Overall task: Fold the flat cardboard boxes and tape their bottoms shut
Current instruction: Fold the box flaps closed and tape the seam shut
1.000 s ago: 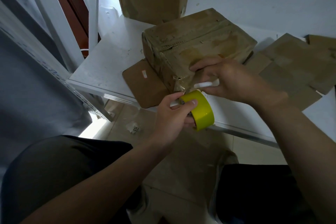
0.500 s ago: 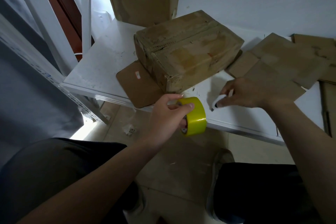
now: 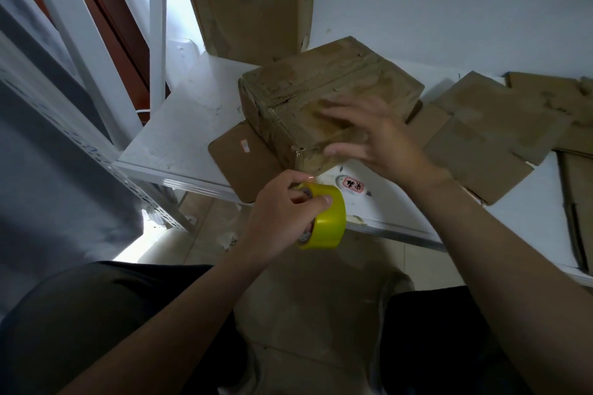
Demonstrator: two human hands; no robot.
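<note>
A folded brown cardboard box (image 3: 308, 86) stands bottom-up on the white shelf (image 3: 179, 131), its seam covered with tape. My right hand (image 3: 375, 138) lies over the box's near right corner with fingers spread and straight, blurred by motion. My left hand (image 3: 285, 208) grips a yellow roll of tape (image 3: 327, 218) just below the shelf's front edge, thumb and fingers curled round it. A small white cutter with a red label (image 3: 351, 184) lies on the shelf between the two hands.
Several flat cardboard blanks (image 3: 487, 131) lie on the shelf to the right. A loose cardboard flap (image 3: 240, 160) pokes out under the box at the left. A taller box (image 3: 250, 0) stands behind against the wall. White shelf posts (image 3: 80, 42) rise at left.
My right hand has put the white cutter down on the shelf and moved up onto the box. The left hand keeps the tape roll in nearly the same place.
</note>
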